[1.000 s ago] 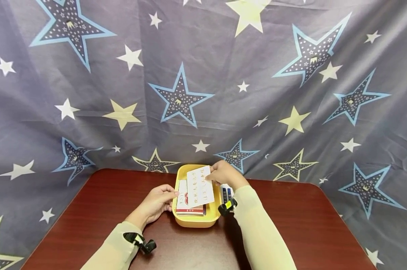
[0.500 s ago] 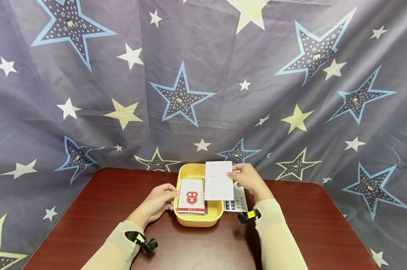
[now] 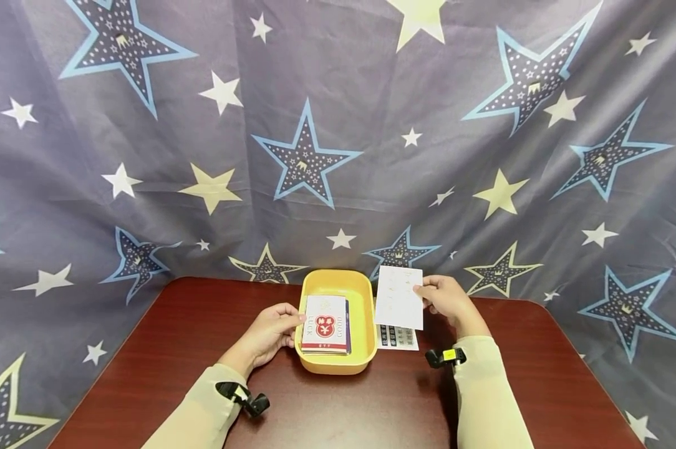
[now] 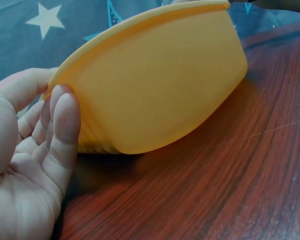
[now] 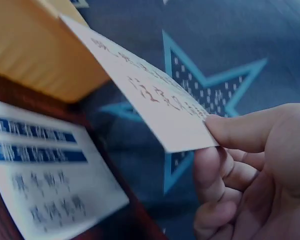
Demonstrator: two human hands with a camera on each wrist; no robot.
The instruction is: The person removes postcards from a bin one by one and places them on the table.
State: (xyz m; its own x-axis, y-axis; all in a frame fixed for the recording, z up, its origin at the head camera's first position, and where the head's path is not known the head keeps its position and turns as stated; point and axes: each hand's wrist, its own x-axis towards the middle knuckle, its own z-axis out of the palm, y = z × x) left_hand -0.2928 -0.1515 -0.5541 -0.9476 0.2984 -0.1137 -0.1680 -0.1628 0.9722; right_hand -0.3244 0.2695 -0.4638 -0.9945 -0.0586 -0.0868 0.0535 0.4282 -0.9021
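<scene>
A white card [image 3: 400,299] with rows of gold characters is pinched at its right edge by my right hand [image 3: 447,301], thumb on top. It hangs above another card [image 3: 398,337] with blue bands and dark characters, which lies on the table beside the yellow tray [image 3: 365,349]. My left hand [image 3: 272,333] grips the tray's left rim; in the left wrist view, thumb and fingers [image 4: 65,120] straddle the tray wall [image 4: 155,80]. Inside the tray, toward its left side, lies a stack of cards [image 3: 325,324], the top one white with a red emblem and a red band.
The tray stands on a reddish-brown wooden table [image 3: 214,324]. Right behind the table's back edge hangs a grey curtain [image 3: 338,212] printed with stars. A black wrist camera [image 3: 446,357] sits on the right forearm, and another wrist camera [image 3: 242,399] on the left.
My right hand has carried the white card from over the tray to the right, above the banded card. The stack in the tray is now uncovered. My left hand stays at the rim.
</scene>
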